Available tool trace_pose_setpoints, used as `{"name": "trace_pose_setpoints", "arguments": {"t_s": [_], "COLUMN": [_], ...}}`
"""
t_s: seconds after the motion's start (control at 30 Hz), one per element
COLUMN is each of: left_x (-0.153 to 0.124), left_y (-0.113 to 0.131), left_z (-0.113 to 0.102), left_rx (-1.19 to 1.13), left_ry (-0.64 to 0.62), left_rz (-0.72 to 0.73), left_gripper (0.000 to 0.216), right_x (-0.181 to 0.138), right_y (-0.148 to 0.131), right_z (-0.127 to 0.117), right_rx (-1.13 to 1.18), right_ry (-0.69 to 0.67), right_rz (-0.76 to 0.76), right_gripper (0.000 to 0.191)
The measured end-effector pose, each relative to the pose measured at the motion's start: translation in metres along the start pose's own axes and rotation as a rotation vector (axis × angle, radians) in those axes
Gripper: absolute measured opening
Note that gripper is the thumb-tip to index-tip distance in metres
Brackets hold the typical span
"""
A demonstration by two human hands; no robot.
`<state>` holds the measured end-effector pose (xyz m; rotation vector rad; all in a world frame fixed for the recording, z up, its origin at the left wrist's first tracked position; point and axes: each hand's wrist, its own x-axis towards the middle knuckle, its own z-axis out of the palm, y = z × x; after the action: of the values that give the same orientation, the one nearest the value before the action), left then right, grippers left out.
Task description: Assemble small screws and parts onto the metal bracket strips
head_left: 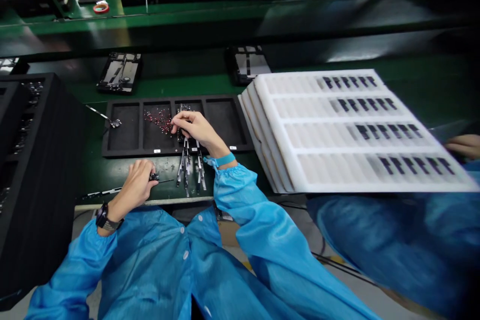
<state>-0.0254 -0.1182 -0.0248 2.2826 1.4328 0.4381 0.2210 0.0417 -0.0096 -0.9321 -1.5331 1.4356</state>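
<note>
My left hand [137, 186] rests on the green bench near its front edge, fingers pinched on a small black part [154, 177] with a thin wire sticking out to the right. My right hand [195, 127] reaches into the black compartment tray [129, 149], fingertips pinched at a heap of tiny red pieces [159, 120] in the second compartment. What the fingertips hold is too small to make out. Several narrow silver and black strips [190, 170] lie between the hands, partly over the tray's front rim.
A stack of white foam trays [300, 155] with rows of dark parts is carried in at the right by a co-worker in blue sleeves [393, 245]. Tall black tray stacks [33, 170] stand at left. Two dark devices [120, 72] lie on the conveyor behind.
</note>
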Motion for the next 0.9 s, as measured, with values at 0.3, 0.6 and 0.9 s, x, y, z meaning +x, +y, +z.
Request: {"name": "trace_pose_setpoints", "arguments": {"t_s": [0.3,0.6,0.9], "left_x": [0.005,0.019,0.057], "left_y": [0.006,-0.007,0.017], "left_z": [-0.006,-0.034,-0.072], "left_rx": [0.015,-0.280,-0.915], "left_ry": [-0.076,0.012,0.326], "left_rz": [-0.039,-0.048,-0.353], "left_gripper": [0.020,0.010,0.038], "right_x": [0.000,-0.005,-0.013], "right_y": [0.000,-0.009,-0.013], "right_z": [0.006,0.006,0.019], "right_rx": [-0.047,-0.203,-0.211], "right_ry": [-0.010,-0.030,-0.129], "right_rz": [0.020,-0.124,-0.175], "right_gripper": [0.032,0.030,0.028]}}
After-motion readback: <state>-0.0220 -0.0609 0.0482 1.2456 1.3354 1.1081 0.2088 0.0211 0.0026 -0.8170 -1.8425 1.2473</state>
